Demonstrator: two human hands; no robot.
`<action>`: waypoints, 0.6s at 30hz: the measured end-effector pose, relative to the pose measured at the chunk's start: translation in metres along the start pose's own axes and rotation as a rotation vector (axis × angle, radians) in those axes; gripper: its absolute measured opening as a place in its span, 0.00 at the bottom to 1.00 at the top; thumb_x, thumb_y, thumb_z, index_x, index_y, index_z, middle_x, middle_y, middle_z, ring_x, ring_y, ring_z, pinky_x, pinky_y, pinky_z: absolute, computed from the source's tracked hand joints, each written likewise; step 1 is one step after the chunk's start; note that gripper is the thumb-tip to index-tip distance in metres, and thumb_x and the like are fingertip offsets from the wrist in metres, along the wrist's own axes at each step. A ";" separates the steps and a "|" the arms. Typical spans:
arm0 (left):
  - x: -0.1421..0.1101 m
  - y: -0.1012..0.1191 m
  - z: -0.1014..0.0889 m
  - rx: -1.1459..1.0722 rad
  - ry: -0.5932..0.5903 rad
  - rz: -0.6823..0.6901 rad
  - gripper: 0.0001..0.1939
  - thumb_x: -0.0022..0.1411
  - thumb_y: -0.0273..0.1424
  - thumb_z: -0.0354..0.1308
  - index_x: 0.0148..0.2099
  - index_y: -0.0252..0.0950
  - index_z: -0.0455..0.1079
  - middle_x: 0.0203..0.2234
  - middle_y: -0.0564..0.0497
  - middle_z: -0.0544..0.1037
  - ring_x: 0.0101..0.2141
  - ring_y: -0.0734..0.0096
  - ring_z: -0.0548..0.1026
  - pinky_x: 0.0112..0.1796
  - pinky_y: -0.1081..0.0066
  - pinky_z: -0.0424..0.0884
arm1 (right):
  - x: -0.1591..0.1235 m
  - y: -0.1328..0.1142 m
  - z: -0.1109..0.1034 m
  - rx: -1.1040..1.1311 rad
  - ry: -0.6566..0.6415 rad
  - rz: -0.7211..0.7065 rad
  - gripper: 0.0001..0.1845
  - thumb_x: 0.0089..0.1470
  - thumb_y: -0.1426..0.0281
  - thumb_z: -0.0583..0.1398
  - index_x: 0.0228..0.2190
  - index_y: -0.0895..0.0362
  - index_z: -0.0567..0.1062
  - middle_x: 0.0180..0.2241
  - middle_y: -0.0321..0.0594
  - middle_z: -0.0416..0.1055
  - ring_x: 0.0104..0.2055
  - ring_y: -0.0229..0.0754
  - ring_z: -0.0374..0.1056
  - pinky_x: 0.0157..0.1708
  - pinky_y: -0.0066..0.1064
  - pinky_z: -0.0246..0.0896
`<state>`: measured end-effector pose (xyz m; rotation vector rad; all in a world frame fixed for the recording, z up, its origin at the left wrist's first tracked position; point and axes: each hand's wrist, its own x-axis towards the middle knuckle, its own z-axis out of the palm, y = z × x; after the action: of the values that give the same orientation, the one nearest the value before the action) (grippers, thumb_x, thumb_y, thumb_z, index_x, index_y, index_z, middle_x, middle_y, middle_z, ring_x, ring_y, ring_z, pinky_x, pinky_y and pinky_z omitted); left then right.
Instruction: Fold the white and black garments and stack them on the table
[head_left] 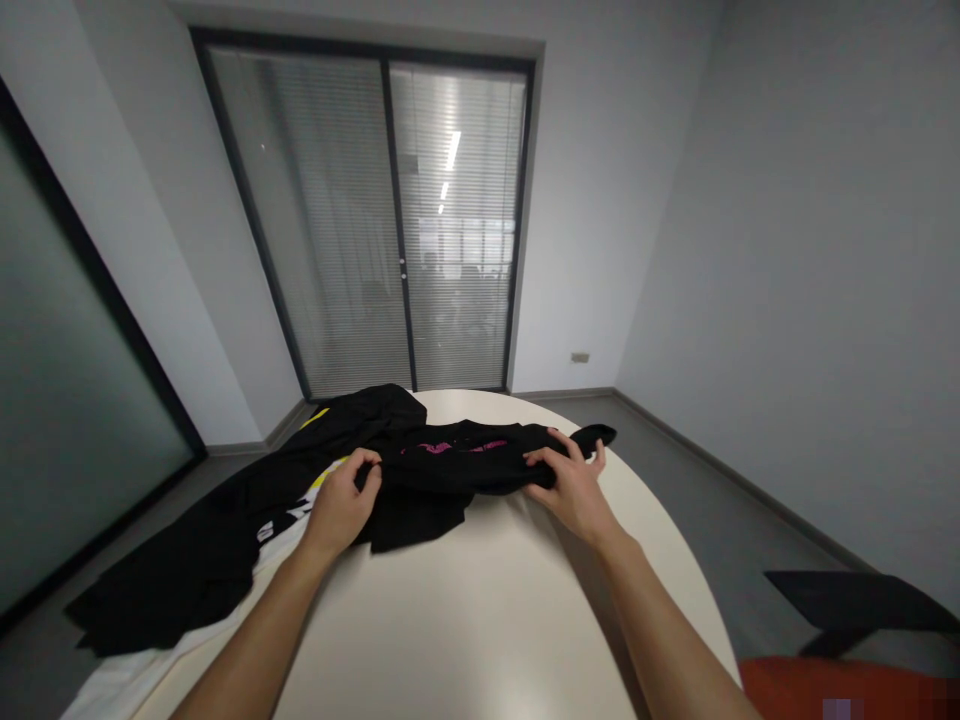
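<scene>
In the head view, taking the pale round table (510, 620) as a dial with six o'clock nearest the wearer, a black garment with a pink print (450, 472) stretches across the upper half, roughly from eleven to two o'clock. The left hand (351, 503) pinches its left end between thumb and bent forefinger; the right hand (574, 490) grips the other end, thumb below, forefinger above, the remaining fingers loosely fanned. A darker flap hangs from the near edge toward the tabletop, just right of the left hand. From ten round to eight o'clock lies a heap of black clothing (202, 545) with yellow accents, over white cloth (139, 670); the held garment's left end seems to meet it, though black against black hides the boundary. The likeliest trouble, I judge, is there: a pull toward three o'clock might drag a piece of the heap along if the fabrics catch. Near two o'clock the garment's tip reaches the table rim, so a slack right grip could let it droop over. The flap, apparently unheld, might also crease underneath if the cloth were lowered unevenly. Beyond the rim at four o'clock stands a red-seated chair (847, 685).
</scene>
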<state>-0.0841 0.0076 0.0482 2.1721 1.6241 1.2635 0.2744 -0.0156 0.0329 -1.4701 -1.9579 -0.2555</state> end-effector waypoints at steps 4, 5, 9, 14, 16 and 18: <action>0.001 -0.001 0.000 -0.017 0.072 -0.016 0.11 0.64 0.39 0.49 0.40 0.40 0.68 0.30 0.53 0.77 0.31 0.66 0.75 0.35 0.70 0.67 | 0.000 -0.007 -0.006 -0.023 -0.033 -0.029 0.11 0.56 0.58 0.61 0.39 0.46 0.76 0.43 0.39 0.78 0.63 0.58 0.58 0.58 0.73 0.18; 0.002 -0.001 0.000 -0.026 0.103 -0.029 0.11 0.64 0.39 0.49 0.40 0.40 0.68 0.30 0.53 0.77 0.31 0.65 0.75 0.35 0.70 0.68 | 0.000 -0.009 -0.007 -0.032 -0.037 -0.036 0.11 0.56 0.57 0.60 0.39 0.46 0.77 0.42 0.39 0.79 0.62 0.58 0.58 0.58 0.73 0.19; 0.004 -0.007 0.000 -0.087 0.226 -0.071 0.10 0.64 0.39 0.48 0.40 0.39 0.66 0.31 0.51 0.77 0.34 0.64 0.76 0.37 0.70 0.68 | 0.001 -0.013 -0.011 -0.060 0.015 -0.023 0.12 0.58 0.55 0.60 0.37 0.48 0.77 0.41 0.40 0.78 0.62 0.59 0.59 0.58 0.73 0.16; 0.004 -0.009 0.000 -0.199 0.311 -0.023 0.10 0.66 0.38 0.49 0.42 0.38 0.66 0.34 0.51 0.76 0.37 0.65 0.76 0.40 0.70 0.70 | 0.002 -0.022 -0.015 0.192 -0.091 -0.057 0.11 0.57 0.60 0.63 0.38 0.52 0.71 0.40 0.39 0.75 0.47 0.48 0.69 0.59 0.57 0.49; 0.003 -0.006 -0.001 -0.237 0.332 0.009 0.10 0.67 0.37 0.49 0.43 0.38 0.67 0.36 0.50 0.77 0.39 0.66 0.76 0.42 0.70 0.71 | 0.002 -0.026 -0.016 0.338 -0.159 -0.078 0.09 0.58 0.63 0.62 0.39 0.53 0.70 0.39 0.39 0.74 0.41 0.43 0.70 0.49 0.41 0.62; 0.002 -0.002 -0.003 -0.248 0.354 0.039 0.10 0.67 0.36 0.49 0.44 0.38 0.68 0.39 0.49 0.77 0.41 0.65 0.76 0.45 0.68 0.70 | 0.002 -0.029 -0.019 0.443 -0.177 -0.104 0.07 0.58 0.66 0.62 0.39 0.53 0.71 0.40 0.39 0.73 0.41 0.42 0.69 0.44 0.34 0.64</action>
<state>-0.0875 0.0092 0.0499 1.9211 1.4414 1.8366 0.2552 -0.0337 0.0550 -1.1333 -2.0650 0.2594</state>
